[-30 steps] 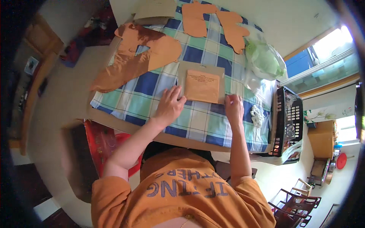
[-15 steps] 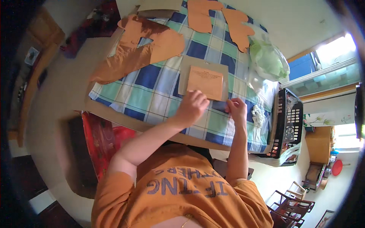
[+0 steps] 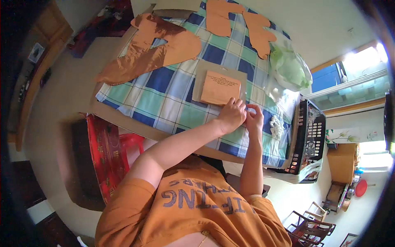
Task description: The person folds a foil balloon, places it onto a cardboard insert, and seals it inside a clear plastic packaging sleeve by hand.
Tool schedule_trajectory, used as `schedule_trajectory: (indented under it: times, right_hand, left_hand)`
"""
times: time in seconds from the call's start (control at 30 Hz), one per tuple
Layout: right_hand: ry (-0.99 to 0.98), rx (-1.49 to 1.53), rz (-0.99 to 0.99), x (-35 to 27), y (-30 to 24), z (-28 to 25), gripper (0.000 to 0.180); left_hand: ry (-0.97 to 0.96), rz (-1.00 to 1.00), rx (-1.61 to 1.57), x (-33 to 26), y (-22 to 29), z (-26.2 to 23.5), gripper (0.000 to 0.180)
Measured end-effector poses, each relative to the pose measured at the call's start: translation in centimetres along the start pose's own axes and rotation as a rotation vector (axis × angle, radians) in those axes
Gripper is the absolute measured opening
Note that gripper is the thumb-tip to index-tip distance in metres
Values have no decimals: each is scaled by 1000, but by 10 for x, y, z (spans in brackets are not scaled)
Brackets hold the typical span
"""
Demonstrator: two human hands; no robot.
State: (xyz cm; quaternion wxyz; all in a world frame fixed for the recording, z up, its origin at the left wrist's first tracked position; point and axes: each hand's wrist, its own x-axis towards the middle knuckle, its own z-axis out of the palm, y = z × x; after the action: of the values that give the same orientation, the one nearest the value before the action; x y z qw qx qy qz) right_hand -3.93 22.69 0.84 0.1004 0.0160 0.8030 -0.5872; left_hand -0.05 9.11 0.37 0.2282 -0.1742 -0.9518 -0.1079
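Note:
A folded flat orange piece (image 3: 222, 89) with dark print lies on a grey card (image 3: 198, 84), with what looks like a clear plastic edge along its right side. At its lower right corner is my left hand (image 3: 231, 116), fingers bent and pressed together. Right beside it, my right hand (image 3: 254, 118) is closed in a pinch, fingertips almost meeting those of the left. What lies between the fingertips is too small to make out. The checked cloth (image 3: 177, 99) spreads under everything.
Shiny orange balloon-like shapes (image 3: 181, 45) lie flat at the far left, and matte orange ones (image 3: 219, 22) at the back. To the right are a pale green plastic bag (image 3: 290, 68), a crumpled white bundle (image 3: 276, 127) and a black basket (image 3: 306, 136).
My left hand has slid right along the orange piece's lower edge to meet my right hand. The right hand has shifted slightly left, its fingers now in a pinch.

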Motion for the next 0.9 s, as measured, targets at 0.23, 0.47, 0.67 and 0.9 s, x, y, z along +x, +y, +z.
schedule_trajectory:
  times: [0.23, 0.47, 0.67, 0.9]
  right_hand:
    - [2, 53, -53, 1, 4, -1, 22]
    - [-14, -4, 3, 2, 0, -2, 21]
    - [1, -32, 9, -3, -8, 2, 21]
    - [-26, -25, -22, 2, 0, -2, 17]
  left_hand:
    - [26, -126, -306, -7, -5, -20, 6]
    - [-65, -123, -249, -1, -9, -16, 15]
    - [-128, -18, -72, 1, 1, 0, 17]
    - [-125, -104, -197, -6, 1, -10, 16]
